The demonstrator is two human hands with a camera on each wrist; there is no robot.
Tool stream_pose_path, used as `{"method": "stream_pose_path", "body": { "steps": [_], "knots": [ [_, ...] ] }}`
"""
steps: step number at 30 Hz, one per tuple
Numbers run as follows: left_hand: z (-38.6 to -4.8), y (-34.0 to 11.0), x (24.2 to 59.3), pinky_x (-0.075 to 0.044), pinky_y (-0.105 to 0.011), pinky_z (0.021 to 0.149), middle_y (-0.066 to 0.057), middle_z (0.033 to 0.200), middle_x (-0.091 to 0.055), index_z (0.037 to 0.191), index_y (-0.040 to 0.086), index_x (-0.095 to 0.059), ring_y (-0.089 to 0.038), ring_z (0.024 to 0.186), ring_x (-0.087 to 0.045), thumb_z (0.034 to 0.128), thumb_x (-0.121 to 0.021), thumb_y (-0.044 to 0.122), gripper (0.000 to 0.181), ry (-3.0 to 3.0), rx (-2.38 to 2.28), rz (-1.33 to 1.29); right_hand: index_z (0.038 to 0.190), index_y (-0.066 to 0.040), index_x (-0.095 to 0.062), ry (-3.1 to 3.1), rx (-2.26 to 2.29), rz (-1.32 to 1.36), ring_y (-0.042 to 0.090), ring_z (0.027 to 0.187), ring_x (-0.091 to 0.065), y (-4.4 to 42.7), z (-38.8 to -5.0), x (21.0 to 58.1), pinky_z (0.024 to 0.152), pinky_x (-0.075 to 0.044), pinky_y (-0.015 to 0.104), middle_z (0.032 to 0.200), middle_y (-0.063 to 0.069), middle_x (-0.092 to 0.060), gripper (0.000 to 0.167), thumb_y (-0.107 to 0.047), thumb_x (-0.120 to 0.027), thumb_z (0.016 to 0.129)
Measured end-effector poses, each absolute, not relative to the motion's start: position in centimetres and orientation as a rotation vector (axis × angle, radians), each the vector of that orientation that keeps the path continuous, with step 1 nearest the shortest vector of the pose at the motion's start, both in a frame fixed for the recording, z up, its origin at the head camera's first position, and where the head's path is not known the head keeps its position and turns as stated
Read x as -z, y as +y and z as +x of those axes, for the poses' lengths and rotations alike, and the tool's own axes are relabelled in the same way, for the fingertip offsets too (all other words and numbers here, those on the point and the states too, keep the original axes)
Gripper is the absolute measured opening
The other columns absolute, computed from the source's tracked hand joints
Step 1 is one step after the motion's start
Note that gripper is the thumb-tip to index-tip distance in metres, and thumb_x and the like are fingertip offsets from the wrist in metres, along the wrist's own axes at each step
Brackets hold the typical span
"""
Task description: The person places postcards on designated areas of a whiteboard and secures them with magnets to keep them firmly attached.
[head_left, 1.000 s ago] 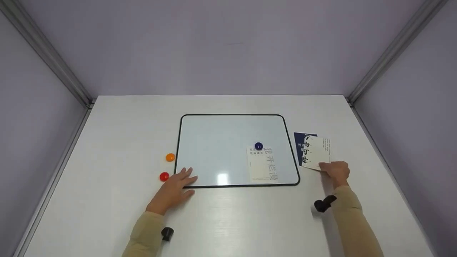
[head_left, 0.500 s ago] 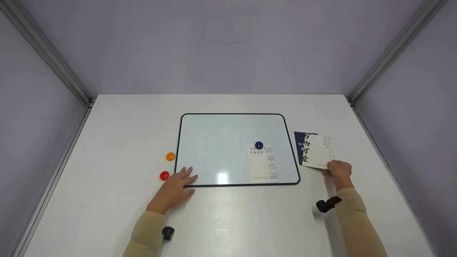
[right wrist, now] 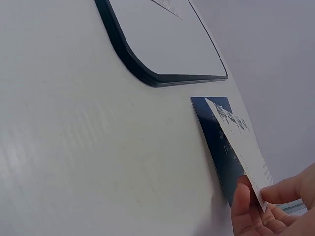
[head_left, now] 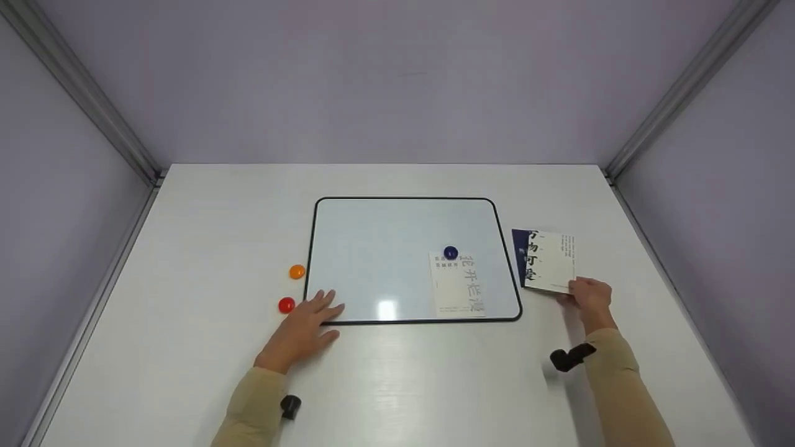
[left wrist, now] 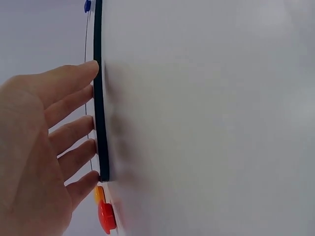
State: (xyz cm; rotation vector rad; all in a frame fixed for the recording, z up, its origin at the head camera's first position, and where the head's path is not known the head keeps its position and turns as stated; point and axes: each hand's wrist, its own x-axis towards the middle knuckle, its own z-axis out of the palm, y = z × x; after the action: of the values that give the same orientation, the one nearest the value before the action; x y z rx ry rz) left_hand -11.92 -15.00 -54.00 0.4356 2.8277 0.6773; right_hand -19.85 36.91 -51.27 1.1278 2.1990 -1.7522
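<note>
1. Tan cloth first: the right sleeve (head_left: 627,391) lies over the near worktop (head_left: 385,385), four o'clock from the board's middle. Slow and level from that arm would be my tip.
2. Left hand (head_left: 298,335), eight o'clock, at the near-left corner of the whiteboard (head_left: 372,248). Fingers spread, grip holding nothing. Light touch is plenty imo, just enough so the board doesn't skate.
3. Red magnet (head_left: 286,305), between eight and nine, just beside that hand, so watch you don't knock it.
4. Right hand (head_left: 591,301), between three and four: grip pinching the near-right corner of the loose white card (head_left: 551,261), thumb and fingers on opposite faces. Don't squeeze hard, thin stuff like that probably creases easily.
5. Pinned card (head_left: 450,288), four o'clock on the board, blue magnet (head_left: 451,252) over its top edge. Give it room.
6. Orange magnet (head_left: 297,272), nine o'clock, off the board and out of the way.
7. Loose white card itself: three o'clock, right of the board, overlapping the dark blue card (head_left: 520,254). Right wrist view shows its held end tilted up off the blue one. I'd peel gently from there, so the lower card doesn't drag along.
</note>
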Motion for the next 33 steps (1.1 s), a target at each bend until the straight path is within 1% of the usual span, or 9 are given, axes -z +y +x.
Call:
{"method": "stream_pose_path", "body": {
  "steps": [4, 11, 14, 18, 21, 25, 30, 33],
  "knots": [
    [-11.7, -15.1, 53.9, -0.03, -0.049, 0.12, -0.005, 0.158, -0.036, 0.143, 0.02, -0.048, -0.028, 0.149, -0.03, 0.0912, -0.064, 0.032, 0.055, 2.834, -0.61, 0.471, 0.142, 0.012, -0.036, 2.199, 1.777, 1.082, 0.002, 0.059, -0.061, 36.1, -19.8, 51.0, 0.065, -0.058, 0.019, 0.085, 0.001, -0.058, 0.053, -0.004, -0.047, 0.092],
    [-11.7, -15.0, 53.7, -0.03, -0.048, 0.121, -0.005, 0.158, -0.036, 0.143, 0.021, -0.047, -0.028, 0.149, -0.029, 0.092, -0.061, 0.039, 0.056, 2.842, -0.559, 0.485, 0.14, 0.012, -0.038, 2.212, 1.776, 1.003, 0.001, 0.063, -0.059, 34.5, -19.7, 50.7, 0.066, -0.057, 0.018, 0.092, 0.002, -0.056, 0.051, -0.005, -0.049, 0.093],
    [-11.9, -14.9, 53.7, -0.03, -0.048, 0.121, -0.005, 0.157, -0.037, 0.142, 0.021, -0.048, -0.027, 0.149, -0.03, 0.0915, -0.062, 0.041, 0.056, 2.851, -0.538, 0.478, 0.138, 0.014, -0.039, 2.221, 1.782, 0.957, 0.001, 0.063, -0.06, 33.9, -19.5, 50.6, 0.066, -0.057, 0.017, 0.089, 0.001, -0.057, 0.05, -0.004, -0.049, 0.093],
    [-12.2, -14.8, 53.7, -0.03, -0.048, 0.121, -0.006, 0.158, -0.036, 0.145, 0.021, -0.044, -0.029, 0.149, -0.03, 0.0913, -0.061, 0.044, 0.06, 2.852, -0.501, 0.509, 0.137, 0.016, -0.039, 2.234, 1.79, 0.877, 0.001, 0.064, -0.061, 33.1, -19.2, 50.4, 0.066, -0.057, 0.016, 0.087, 0.001, -0.057, 0.049, -0.005, -0.049, 0.093],
    [-12.5, -14.8, 53.7, -0.03, -0.048, 0.121, -0.006, 0.16, -0.031, 0.148, 0.023, -0.039, -0.029, 0.15, -0.027, 0.0913, -0.06, 0.046, 0.064, 2.859, -0.469, 0.532, 0.136, 0.017, -0.039, 2.257, 1.781, 0.814, 0.0, 0.066, -0.06, 32.5, -18.9, 50.3, 0.067, -0.056, 0.015, 0.09, 0.003, -0.058, 0.048, -0.005, -0.049, 0.094],
    [-12.9, -14.8, 53.5, -0.028, -0.048, 0.122, -0.006, 0.162, -0.026, 0.148, 0.025, -0.037, -0.03, 0.151, -0.022, 0.0909, -0.059, 0.047, 0.065, 2.86, -0.451, 0.529, 0.137, 0.018, -0.037, 2.275, 1.761, 0.724, 0.0, 0.068, -0.061, 31.4, -18.6, 50.0, 0.07, -0.056, 0.015, 0.099, 0.008, -0.059, 0.049, -0.005, -0.047, 0.096],
    [-12.9, -14.6, 53.3, -0.026, -0.049, 0.122, -0.007, 0.163, -0.024, 0.149, 0.025, -0.035, -0.031, 0.152, -0.02, 0.0917, -0.057, 0.049, 0.066, 2.805, -0.448, 0.513, 0.137, 0.017, -0.038, 2.287, 1.73, 0.687, 0.0, 0.07, -0.061, 30.5, -18.6, 49.7, 0.072, -0.056, 0.015, 0.103, 0.009, -0.058, 0.048, -0.006, -0.046, 0.097],
    [-12.8, -14.6, 53.2, -0.027, -0.051, 0.121, -0.008, 0.162, -0.025, 0.149, 0.025, -0.036, -0.032, 0.151, -0.021, 0.0916, -0.058, 0.048, 0.066, 2.789, -0.474, 0.496, 0.138, 0.017, -0.036, 2.273, 1.743, 0.681, 0.0, 0.07, -0.06, 30.1, -18.5, 49.5, 0.072, -0.056, 0.014, 0.104, 0.01, -0.056, 0.049, -0.007, -0.047, 0.097]
  ]
}}
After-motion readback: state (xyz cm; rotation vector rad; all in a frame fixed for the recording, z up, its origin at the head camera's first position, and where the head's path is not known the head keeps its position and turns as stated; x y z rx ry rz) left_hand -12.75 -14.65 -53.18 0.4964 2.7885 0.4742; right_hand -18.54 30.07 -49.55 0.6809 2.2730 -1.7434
